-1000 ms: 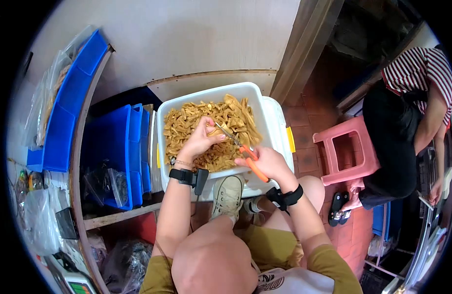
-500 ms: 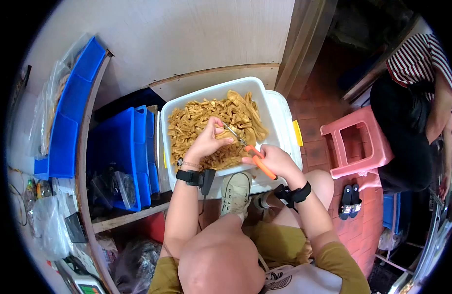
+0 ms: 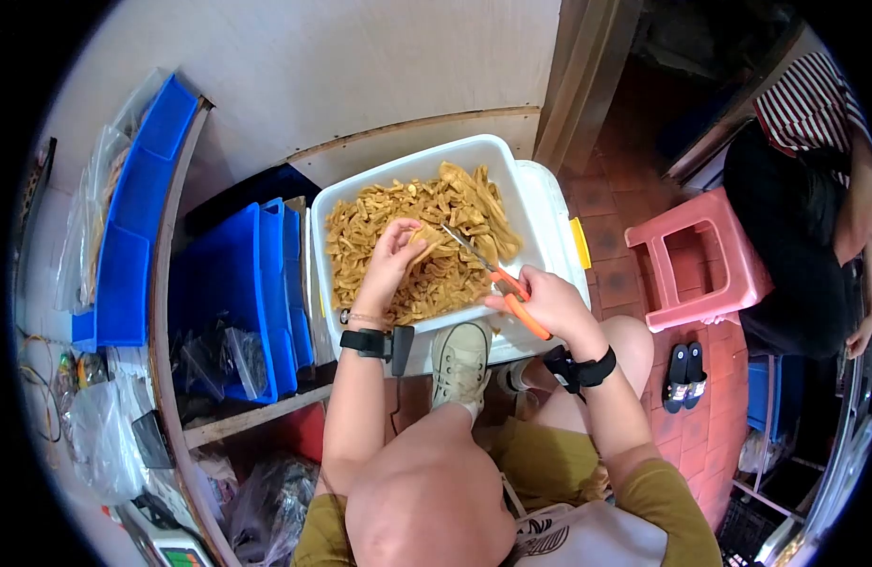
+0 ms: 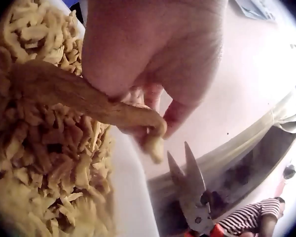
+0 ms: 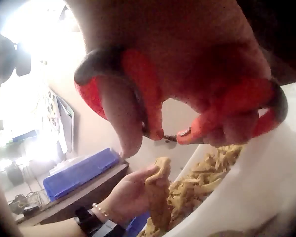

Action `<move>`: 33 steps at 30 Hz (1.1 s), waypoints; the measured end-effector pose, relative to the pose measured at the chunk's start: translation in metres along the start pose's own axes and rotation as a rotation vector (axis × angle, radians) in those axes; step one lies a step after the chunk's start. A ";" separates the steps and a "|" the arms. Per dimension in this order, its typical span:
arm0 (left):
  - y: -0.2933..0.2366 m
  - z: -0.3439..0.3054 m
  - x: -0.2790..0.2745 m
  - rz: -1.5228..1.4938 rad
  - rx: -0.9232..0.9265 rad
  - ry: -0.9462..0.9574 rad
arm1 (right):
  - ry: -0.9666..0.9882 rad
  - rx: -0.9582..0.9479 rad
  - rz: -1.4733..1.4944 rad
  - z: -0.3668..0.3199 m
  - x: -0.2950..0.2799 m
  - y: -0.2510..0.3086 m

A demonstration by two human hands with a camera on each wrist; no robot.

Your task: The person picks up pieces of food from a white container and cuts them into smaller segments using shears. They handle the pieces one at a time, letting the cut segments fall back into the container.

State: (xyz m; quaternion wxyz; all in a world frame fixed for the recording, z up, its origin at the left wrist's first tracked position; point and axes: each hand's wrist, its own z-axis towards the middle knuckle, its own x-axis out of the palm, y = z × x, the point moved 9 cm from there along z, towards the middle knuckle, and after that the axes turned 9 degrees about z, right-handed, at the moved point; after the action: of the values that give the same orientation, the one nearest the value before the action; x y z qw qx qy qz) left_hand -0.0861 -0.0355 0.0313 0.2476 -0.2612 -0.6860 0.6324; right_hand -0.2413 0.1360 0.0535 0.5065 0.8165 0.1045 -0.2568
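My left hand [image 3: 388, 267] pinches a long brown strip [image 4: 79, 96] between thumb and fingers, above the white tub [image 3: 502, 149]. In the left wrist view the strip's end bends down beyond the fingertips. My right hand [image 3: 554, 304] grips the orange-handled scissors [image 3: 505, 282], its fingers through the loops. The scissor blades [image 4: 190, 185] stand slightly apart, a short way from the strip's end and not touching it. Many cut brown pieces [image 3: 379, 213] fill the tub, with longer uncut strips [image 3: 478, 208] at its back right.
A white lid [image 3: 554, 227] lies under the tub's right side. Blue bins [image 3: 228, 283] stand on the left shelf. To the right are a pink stool [image 3: 663, 260], black slippers [image 3: 684, 376] and a seated person [image 3: 785, 217] in a striped top.
The scissors, whose blades were at the strip, have moved away from it to the right. My left hand has lifted the strip slightly. The head view has shifted a little.
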 end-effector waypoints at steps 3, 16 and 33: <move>-0.002 -0.002 -0.008 -0.003 -0.023 -0.040 | 0.024 -0.005 -0.070 -0.002 0.001 0.003; 0.006 -0.005 -0.003 -0.088 0.018 -0.064 | 0.057 -0.060 -0.121 -0.001 0.010 0.010; -0.019 -0.002 0.004 0.136 0.117 -0.050 | 0.087 -0.012 -0.007 -0.001 0.018 0.016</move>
State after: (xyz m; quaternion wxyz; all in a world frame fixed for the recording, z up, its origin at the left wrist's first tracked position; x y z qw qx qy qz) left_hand -0.0885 -0.0324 0.0505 0.2018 -0.2766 -0.6344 0.6931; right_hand -0.2192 0.1278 0.0572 0.5054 0.8234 0.1309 -0.2225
